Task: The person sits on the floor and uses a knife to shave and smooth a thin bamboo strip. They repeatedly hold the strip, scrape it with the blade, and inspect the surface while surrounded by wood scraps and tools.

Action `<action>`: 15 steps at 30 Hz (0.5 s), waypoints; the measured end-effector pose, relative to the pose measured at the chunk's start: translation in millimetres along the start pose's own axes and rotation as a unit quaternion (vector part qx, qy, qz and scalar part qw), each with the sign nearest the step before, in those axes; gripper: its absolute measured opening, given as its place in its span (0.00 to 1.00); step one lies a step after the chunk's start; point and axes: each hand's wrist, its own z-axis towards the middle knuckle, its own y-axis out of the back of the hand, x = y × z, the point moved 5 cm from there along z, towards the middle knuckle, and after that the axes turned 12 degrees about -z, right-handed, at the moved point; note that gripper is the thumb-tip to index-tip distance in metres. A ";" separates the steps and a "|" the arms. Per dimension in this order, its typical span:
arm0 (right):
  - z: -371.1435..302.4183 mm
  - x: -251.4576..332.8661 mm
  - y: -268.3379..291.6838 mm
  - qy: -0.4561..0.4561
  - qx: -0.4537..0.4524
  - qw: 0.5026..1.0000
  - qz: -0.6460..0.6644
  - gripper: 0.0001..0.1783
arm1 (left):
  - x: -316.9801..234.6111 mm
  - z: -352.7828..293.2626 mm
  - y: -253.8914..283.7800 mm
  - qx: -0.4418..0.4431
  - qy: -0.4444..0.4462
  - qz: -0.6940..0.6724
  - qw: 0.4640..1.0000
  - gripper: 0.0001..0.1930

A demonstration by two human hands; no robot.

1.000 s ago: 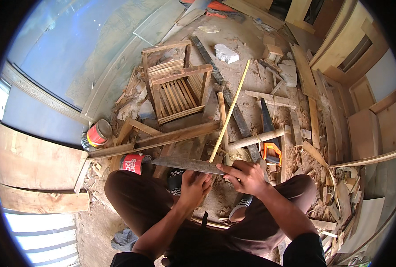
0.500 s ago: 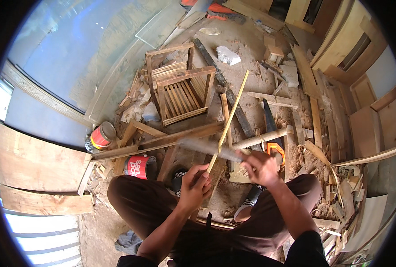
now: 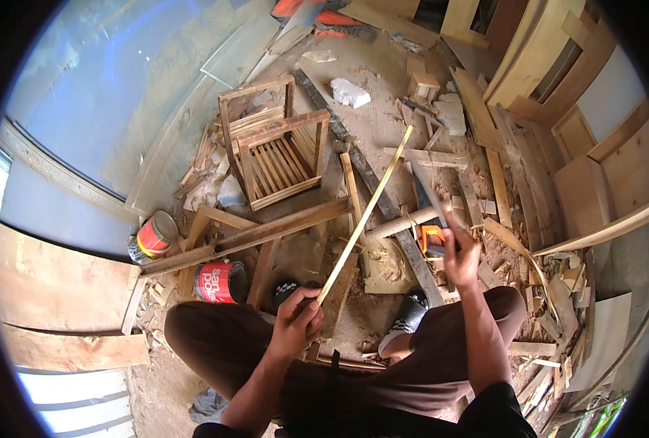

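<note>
swung rightward, the right hand (image 3: 462,257) grips a blurred blade (image 3: 430,188); left hand (image 3: 296,323) clasps a thin strip (image 3: 366,215).

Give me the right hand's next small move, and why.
Probably set the long blade down beside the orange-handled saw: the right hand has it out there, clear of the wooden strip, while the left hand alone grips the strip's near end, so a second hand might steady it.

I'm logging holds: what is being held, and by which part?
Left grip holds a thin wooden strip by its near end; right grip, a blurred blade by its near end.
</note>
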 end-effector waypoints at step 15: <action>-43.4 134.9 -42.0 0.255 0.091 0.963 -0.020 0.27 | 10.6 14.9 -4.3 -0.055 -0.124 0.124 0.983 0.14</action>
